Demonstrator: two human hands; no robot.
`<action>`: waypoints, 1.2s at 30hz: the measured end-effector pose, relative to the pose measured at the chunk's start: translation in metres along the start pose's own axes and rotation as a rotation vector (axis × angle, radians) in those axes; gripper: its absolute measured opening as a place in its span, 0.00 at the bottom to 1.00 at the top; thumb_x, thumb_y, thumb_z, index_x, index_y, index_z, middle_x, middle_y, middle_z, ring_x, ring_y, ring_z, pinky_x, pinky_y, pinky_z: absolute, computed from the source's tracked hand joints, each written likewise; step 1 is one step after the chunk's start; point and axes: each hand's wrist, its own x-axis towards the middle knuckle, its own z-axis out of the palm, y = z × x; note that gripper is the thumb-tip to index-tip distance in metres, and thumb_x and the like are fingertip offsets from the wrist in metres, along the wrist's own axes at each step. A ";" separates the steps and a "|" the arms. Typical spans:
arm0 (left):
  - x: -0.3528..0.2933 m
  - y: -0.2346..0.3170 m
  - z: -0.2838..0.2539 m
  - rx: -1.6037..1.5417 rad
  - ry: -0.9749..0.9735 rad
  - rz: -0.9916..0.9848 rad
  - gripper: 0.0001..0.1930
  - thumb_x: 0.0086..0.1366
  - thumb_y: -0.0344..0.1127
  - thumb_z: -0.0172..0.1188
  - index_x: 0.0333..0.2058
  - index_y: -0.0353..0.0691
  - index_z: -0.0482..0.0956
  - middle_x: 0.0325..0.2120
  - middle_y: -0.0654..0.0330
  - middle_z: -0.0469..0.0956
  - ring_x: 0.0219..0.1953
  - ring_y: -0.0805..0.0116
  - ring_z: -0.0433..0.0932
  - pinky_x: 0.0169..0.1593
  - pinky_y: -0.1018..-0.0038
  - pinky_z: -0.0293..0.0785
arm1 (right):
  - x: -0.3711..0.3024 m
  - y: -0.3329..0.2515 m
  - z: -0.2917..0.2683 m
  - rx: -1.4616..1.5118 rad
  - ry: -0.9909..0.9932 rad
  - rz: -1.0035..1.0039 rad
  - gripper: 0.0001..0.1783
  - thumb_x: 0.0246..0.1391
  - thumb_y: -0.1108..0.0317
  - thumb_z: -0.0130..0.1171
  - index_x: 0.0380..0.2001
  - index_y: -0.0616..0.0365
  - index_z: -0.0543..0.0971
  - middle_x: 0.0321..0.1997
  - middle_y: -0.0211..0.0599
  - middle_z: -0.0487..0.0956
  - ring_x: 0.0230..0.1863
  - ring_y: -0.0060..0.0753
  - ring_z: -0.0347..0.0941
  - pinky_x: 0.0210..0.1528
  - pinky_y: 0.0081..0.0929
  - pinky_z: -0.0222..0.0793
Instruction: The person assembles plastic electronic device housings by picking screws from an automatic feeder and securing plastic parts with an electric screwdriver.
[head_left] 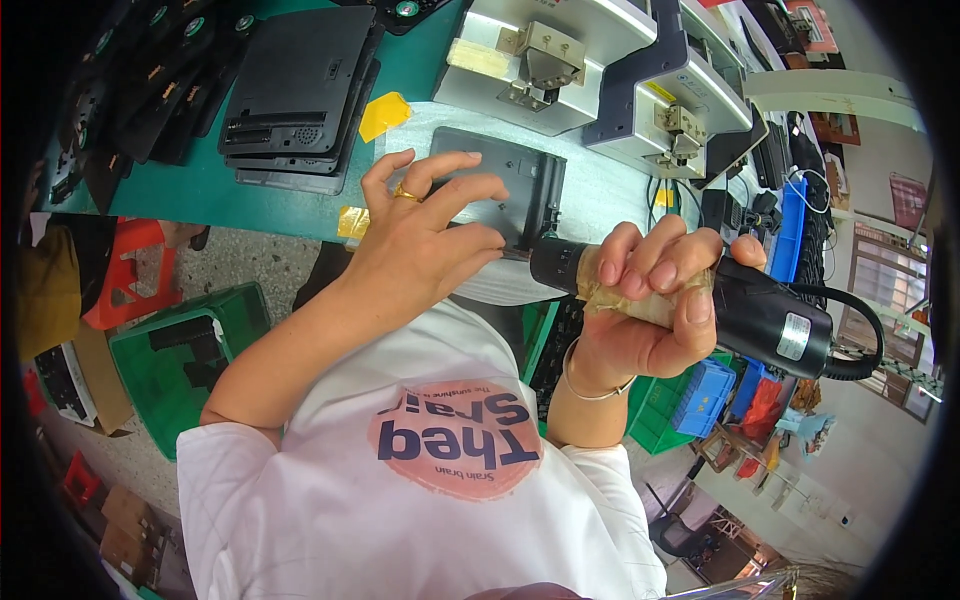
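My left hand (425,240), with a gold ring on one finger, rests fingers-down on a dark grey plastic panel (520,175) that lies on a pale mat at the bench edge. My right hand (640,300) grips a black corded electric screwdriver (770,320) around its tape-wrapped handle. The tool lies almost level, and its nose points left toward the panel's near edge. Its tip is hidden behind my left fingers.
A stack of black panels (295,90) sits on the green bench (200,190) to the left, beside a scrap of yellow tape (383,113). Grey metal fixtures (540,60) stand behind the panel. Below are a green crate (165,350) and blue bins (705,395).
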 end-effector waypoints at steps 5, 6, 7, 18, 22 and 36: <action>0.000 -0.001 0.000 -0.019 -0.004 -0.012 0.06 0.50 0.37 0.69 0.29 0.52 0.83 0.49 0.70 0.73 0.60 0.63 0.63 0.61 0.55 0.44 | 0.002 0.002 0.000 -0.010 -0.032 0.006 0.24 0.55 0.69 0.49 0.56 0.51 0.61 0.26 0.33 0.67 0.25 0.25 0.61 0.24 0.28 0.66; 0.001 0.000 0.001 -0.028 -0.005 -0.009 0.06 0.50 0.37 0.69 0.29 0.52 0.83 0.49 0.70 0.73 0.60 0.63 0.63 0.61 0.55 0.44 | 0.001 0.001 0.001 -0.012 -0.030 0.000 0.24 0.55 0.69 0.49 0.56 0.51 0.61 0.26 0.33 0.67 0.25 0.25 0.61 0.24 0.28 0.66; 0.001 0.000 0.001 -0.027 -0.006 -0.003 0.06 0.50 0.37 0.69 0.29 0.52 0.83 0.49 0.70 0.73 0.60 0.63 0.63 0.61 0.55 0.44 | 0.001 -0.001 0.002 0.016 0.023 0.000 0.25 0.54 0.70 0.54 0.55 0.52 0.61 0.25 0.36 0.69 0.24 0.28 0.64 0.23 0.31 0.68; 0.002 0.001 0.001 0.009 -0.028 -0.017 0.09 0.48 0.38 0.70 0.31 0.51 0.83 0.49 0.69 0.73 0.61 0.63 0.62 0.61 0.55 0.44 | 0.000 0.002 0.006 -0.047 -0.120 0.008 0.28 0.54 0.71 0.54 0.57 0.52 0.60 0.27 0.36 0.69 0.23 0.29 0.65 0.25 0.32 0.71; -0.002 -0.002 -0.002 0.007 -0.029 -0.069 0.11 0.48 0.39 0.70 0.32 0.54 0.83 0.49 0.68 0.73 0.60 0.63 0.62 0.61 0.57 0.45 | 0.002 0.002 0.003 -0.054 0.052 0.025 0.28 0.52 0.69 0.65 0.51 0.51 0.61 0.22 0.36 0.72 0.21 0.30 0.66 0.22 0.32 0.70; -0.006 -0.007 0.007 0.134 0.051 -0.001 0.06 0.46 0.41 0.69 0.27 0.59 0.85 0.47 0.67 0.74 0.58 0.64 0.64 0.60 0.59 0.46 | -0.002 0.014 0.005 -0.166 0.099 0.088 0.30 0.50 0.70 0.65 0.50 0.52 0.59 0.22 0.35 0.70 0.17 0.30 0.65 0.21 0.31 0.70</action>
